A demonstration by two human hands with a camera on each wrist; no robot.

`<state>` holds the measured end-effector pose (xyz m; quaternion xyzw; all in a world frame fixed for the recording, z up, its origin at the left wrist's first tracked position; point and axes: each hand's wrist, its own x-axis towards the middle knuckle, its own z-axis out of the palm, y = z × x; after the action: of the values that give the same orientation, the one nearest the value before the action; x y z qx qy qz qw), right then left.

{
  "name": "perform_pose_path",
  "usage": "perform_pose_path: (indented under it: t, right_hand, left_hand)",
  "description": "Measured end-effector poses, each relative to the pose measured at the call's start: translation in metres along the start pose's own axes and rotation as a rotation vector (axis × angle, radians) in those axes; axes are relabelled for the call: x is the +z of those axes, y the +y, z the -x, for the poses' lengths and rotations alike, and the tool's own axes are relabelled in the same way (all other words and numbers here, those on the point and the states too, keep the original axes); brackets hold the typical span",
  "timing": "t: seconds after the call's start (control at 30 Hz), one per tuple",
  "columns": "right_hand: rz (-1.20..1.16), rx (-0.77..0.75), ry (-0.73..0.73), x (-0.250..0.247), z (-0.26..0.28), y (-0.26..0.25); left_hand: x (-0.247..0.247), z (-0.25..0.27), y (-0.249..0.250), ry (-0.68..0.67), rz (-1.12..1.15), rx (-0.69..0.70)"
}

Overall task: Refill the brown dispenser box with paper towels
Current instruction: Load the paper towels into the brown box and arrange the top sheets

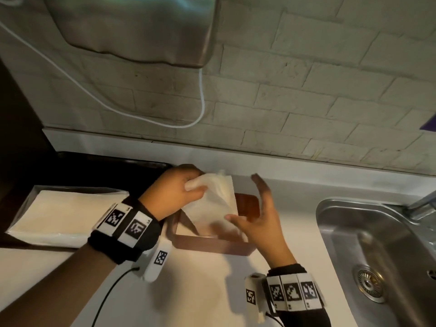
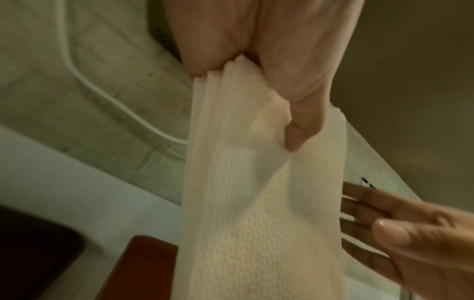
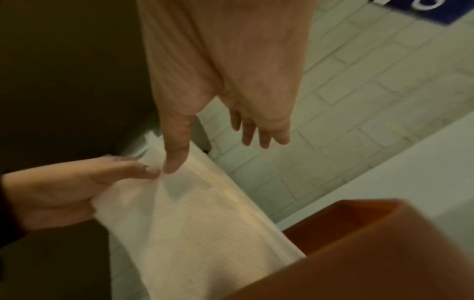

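Observation:
The brown dispenser box (image 1: 212,243) stands open-topped on the white counter in the head view. My left hand (image 1: 192,186) grips a folded bundle of white paper towels (image 1: 212,204) at its upper end, and the bundle slants down into the box. My right hand (image 1: 253,204) is spread beside the bundle, fingers straight, its thumb touching the paper. In the left wrist view my left hand (image 2: 256,85) pinches the towels (image 2: 256,203) above the box (image 2: 138,270). In the right wrist view my right hand (image 3: 218,125) has its thumb on the towels (image 3: 192,233) over the box (image 3: 372,253).
A supply stack of paper towels (image 1: 59,215) lies to the left on a dark surface. A steel sink (image 1: 377,244) is sunk into the counter on the right. A metal hand dryer (image 1: 132,29) with a white cable (image 1: 201,97) hangs on the brick wall above.

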<state>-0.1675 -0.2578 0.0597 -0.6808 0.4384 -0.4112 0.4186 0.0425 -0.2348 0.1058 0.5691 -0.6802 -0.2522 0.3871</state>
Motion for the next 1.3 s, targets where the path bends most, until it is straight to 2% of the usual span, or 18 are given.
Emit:
perform_pose_path:
  t: [0.07,0.13,0.23,0.3,0.4,0.57,0.73,0.83,0.93,1.13,1.3]
  right_hand:
    - [0.064,0.019,-0.098,0.013,-0.004,-0.001]
    - [0.062,0.056,-0.047,0.023,-0.006,-0.002]
    - [-0.104,0.136,0.065,0.026,-0.008,0.006]
    - [-0.214,0.157,0.106,0.023,-0.008,0.007]
    - [-0.236,0.181,0.047,0.021,-0.011,0.009]
    - [-0.197,0.213,-0.044,0.012,-0.002,0.020]
    - [0.012,0.165,-0.145,0.011,-0.016,0.008]
    - [-0.110,0.158,-0.062,0.007,-0.014,0.014]
    - [0.005,0.163,-0.038,0.013,-0.014,0.020]
    - [-0.037,0.198,-0.038,0.014,-0.008,0.013]
    - [-0.014,0.104,0.013,0.014,-0.012,0.003]
  left_hand:
    - [0.006,-0.007,0.007,-0.094,-0.091,0.038]
    - [0.015,-0.009,0.008,-0.081,-0.116,0.041]
    - [0.033,-0.002,-0.004,0.157,0.106,-0.029]
    - [0.046,0.005,-0.013,0.287,0.294,-0.144]
    - [0.069,0.011,-0.023,0.279,0.530,-0.348]
    - [0.087,0.011,-0.028,0.227,0.536,-0.458]
    - [0.084,0.007,-0.011,0.087,0.393,-0.331]
    - [0.078,0.006,-0.015,0.089,0.369,-0.322]
    - [0.078,0.008,-0.013,0.009,0.322,-0.303]
    - [0.079,0.010,-0.019,0.030,0.372,-0.343]
    - [0.077,0.012,-0.016,0.145,0.338,-0.256]
